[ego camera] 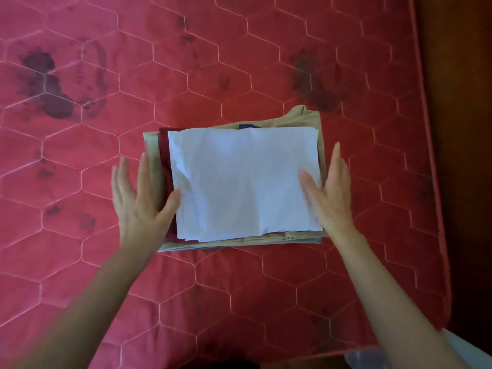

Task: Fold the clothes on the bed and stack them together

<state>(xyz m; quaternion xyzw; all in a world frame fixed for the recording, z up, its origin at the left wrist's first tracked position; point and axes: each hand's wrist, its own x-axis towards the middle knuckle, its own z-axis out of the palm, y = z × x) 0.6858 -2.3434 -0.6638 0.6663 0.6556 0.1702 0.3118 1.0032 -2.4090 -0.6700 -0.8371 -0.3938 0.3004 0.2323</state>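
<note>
A red quilted mattress (239, 62) fills nearly the whole view, its surface stitched in pale lines that form long hexagons. Dark blotches mark it in several places: a large patch (45, 83) at the far left, another (311, 81) right of centre beyond the clothes, and smaller smudges at the near left. A piped edge runs down the right side of the mattress, with dark wood just beyond it. Lying directly on the mattress, about in the middle, is a stack of folded clothes (239, 241); a beige piece (303, 115) is the lowest layer that shows clearly, spreading past the others on the far and left sides.
</note>
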